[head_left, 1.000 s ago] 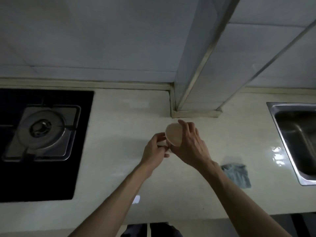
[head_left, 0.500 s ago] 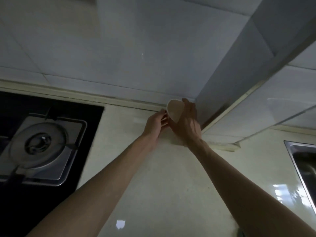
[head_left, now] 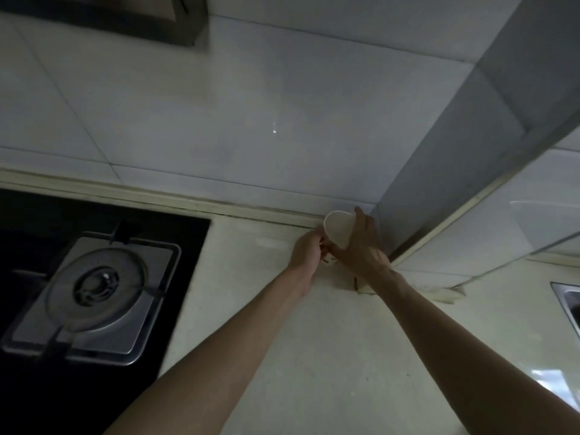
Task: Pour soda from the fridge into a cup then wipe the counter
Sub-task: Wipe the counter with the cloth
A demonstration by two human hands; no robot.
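A pale paper cup [head_left: 337,227] is held tilted over the back of the cream counter [head_left: 314,356], its open mouth turned up and left. My right hand [head_left: 361,246] wraps round the cup's right side. My left hand [head_left: 306,251] pinches something at the cup's lower end; what it is stays hidden between the fingers. No soda bottle or fridge is in view.
A black gas hob [head_left: 88,296] with a steel burner lies at the left. A tiled wall runs behind the counter, with a boxed tiled column [head_left: 470,171] jutting out just right of the hands. A steel sink's [head_left: 568,302] corner shows at the far right.
Both hands have carried the cup away from me toward the back wall beside the column. The view has tilted up, so the grey cloth on the counter has dropped out of sight.
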